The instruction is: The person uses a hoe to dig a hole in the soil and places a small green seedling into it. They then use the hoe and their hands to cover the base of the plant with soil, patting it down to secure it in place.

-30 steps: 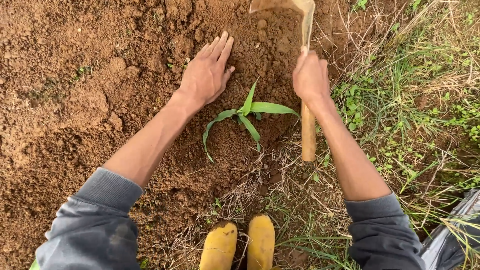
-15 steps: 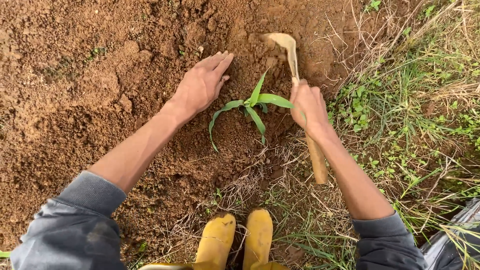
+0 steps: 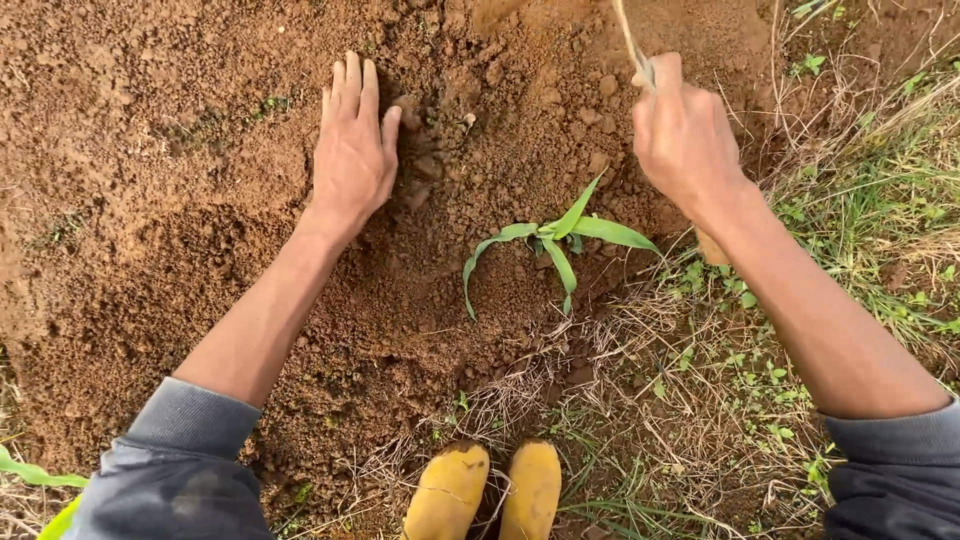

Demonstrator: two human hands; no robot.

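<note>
Seedling (image 3: 560,238) is standing low in the loose soil (image 3: 200,250) between both hands. Right hand (image 3: 685,135), fist closed around the hoe handle (image 3: 712,248), is lifting the tool back up from beside it, while the left hand (image 3: 352,150), fingers flat and together, is sliding farther out across the dirt.

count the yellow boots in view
2: the left boot and the right boot stand side by side at the bottom centre, toes toward the seedling. Only their front parts show.
</note>
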